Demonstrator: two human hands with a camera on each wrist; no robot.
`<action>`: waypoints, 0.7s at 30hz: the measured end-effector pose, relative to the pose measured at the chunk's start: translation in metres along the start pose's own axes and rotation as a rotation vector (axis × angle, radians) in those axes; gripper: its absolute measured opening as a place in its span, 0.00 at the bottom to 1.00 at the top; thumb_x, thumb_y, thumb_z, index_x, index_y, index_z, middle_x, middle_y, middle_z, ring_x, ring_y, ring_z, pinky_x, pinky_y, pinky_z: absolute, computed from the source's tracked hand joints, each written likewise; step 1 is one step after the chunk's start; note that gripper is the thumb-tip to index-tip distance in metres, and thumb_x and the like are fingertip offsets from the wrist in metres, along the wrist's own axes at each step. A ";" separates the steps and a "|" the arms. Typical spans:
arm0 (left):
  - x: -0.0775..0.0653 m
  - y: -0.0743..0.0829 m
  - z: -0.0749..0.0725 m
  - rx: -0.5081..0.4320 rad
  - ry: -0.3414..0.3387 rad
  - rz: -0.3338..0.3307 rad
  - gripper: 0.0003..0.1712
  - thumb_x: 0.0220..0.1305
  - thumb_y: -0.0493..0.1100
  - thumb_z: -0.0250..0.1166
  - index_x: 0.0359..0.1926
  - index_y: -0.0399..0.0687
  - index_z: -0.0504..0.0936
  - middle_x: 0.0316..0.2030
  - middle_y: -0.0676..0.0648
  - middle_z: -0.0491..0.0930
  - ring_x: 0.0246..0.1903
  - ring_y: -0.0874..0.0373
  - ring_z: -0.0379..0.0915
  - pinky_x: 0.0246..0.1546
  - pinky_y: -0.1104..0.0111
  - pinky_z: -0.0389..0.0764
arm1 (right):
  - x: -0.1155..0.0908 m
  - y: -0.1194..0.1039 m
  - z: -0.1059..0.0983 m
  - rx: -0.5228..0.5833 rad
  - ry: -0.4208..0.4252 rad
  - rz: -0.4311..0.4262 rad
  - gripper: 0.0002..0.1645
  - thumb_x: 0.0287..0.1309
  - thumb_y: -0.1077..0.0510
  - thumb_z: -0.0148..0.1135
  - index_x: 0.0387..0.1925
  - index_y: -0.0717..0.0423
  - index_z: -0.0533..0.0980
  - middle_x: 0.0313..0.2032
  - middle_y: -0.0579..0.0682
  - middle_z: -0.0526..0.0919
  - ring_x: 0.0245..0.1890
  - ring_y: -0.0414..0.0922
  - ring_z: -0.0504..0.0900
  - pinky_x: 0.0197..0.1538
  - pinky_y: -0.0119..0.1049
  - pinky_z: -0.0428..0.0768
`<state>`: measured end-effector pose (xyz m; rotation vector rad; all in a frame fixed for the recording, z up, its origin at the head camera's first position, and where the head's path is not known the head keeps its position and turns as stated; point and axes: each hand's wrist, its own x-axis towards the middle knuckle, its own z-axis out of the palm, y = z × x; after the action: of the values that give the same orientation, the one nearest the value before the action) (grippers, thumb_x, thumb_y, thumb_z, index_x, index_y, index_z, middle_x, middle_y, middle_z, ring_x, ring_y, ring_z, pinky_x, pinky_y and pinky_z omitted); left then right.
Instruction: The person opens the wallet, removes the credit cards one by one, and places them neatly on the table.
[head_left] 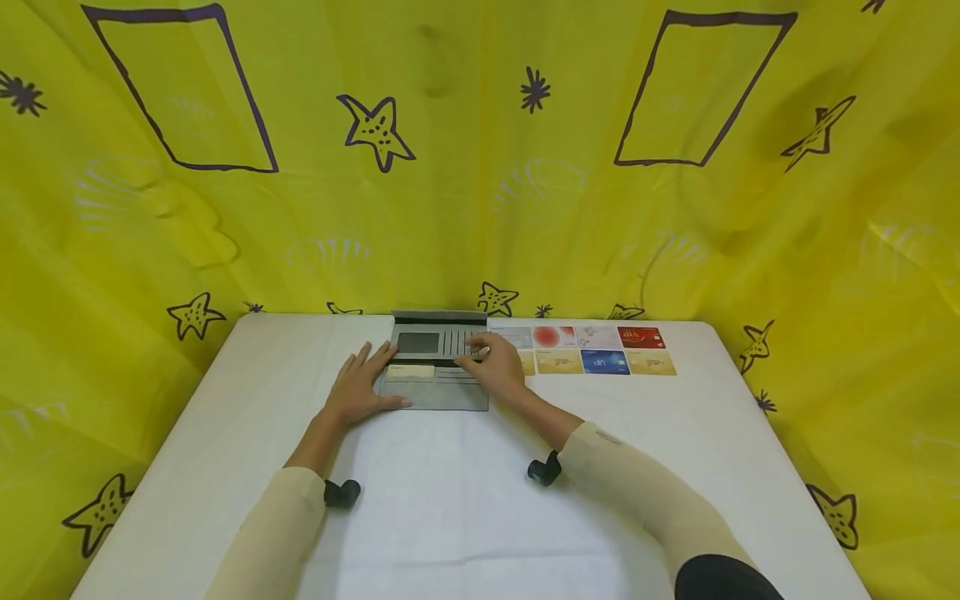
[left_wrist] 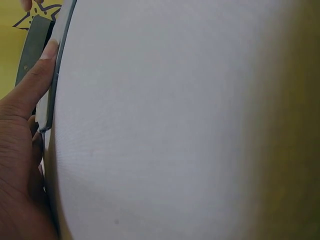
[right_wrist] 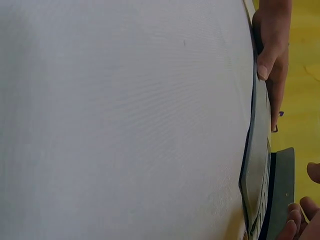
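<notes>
A grey wallet (head_left: 442,398) lies unfolded near the table's far edge, its inside facing up with several card slots and a dark window. One pale yellow card (head_left: 410,372) shows in a slot of the near half. My left hand (head_left: 356,392) rests on the wallet's left side with fingers spread, the thumb (left_wrist: 49,50) lying on the near flap. Over the right-hand slots is my right hand (head_left: 498,367), thumb and fingers bent but apart. Nothing shows between those fingertips (right_wrist: 314,172) in the right wrist view.
Right of the wallet, cards lie in two rows, among them a red VIP card (head_left: 641,337), a blue card (head_left: 604,362) and a gold card (head_left: 651,362). My right hand partly covers the nearest ones. A yellow patterned curtain (head_left: 450,208) hangs behind the white table (head_left: 450,500).
</notes>
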<state>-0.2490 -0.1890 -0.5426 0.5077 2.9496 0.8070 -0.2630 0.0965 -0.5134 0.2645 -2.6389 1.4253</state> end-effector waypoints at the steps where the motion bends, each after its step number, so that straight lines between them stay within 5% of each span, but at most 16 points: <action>1: 0.000 0.000 0.000 -0.001 0.000 0.000 0.63 0.54 0.65 0.77 0.82 0.43 0.60 0.81 0.40 0.53 0.81 0.37 0.36 0.79 0.44 0.37 | 0.000 -0.001 0.002 -0.003 -0.004 0.008 0.22 0.58 0.53 0.80 0.51 0.59 0.86 0.42 0.51 0.86 0.37 0.46 0.82 0.38 0.37 0.81; 21: 0.000 -0.002 0.001 -0.002 0.003 0.015 0.62 0.55 0.65 0.77 0.82 0.44 0.60 0.81 0.40 0.54 0.81 0.36 0.37 0.79 0.43 0.36 | 0.010 -0.016 0.036 -0.063 -0.126 0.006 0.22 0.57 0.53 0.80 0.51 0.58 0.86 0.44 0.51 0.89 0.47 0.49 0.86 0.53 0.45 0.83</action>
<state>-0.2492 -0.1903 -0.5443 0.5294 2.9513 0.8128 -0.2705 0.0570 -0.5184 0.3517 -2.7810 1.3672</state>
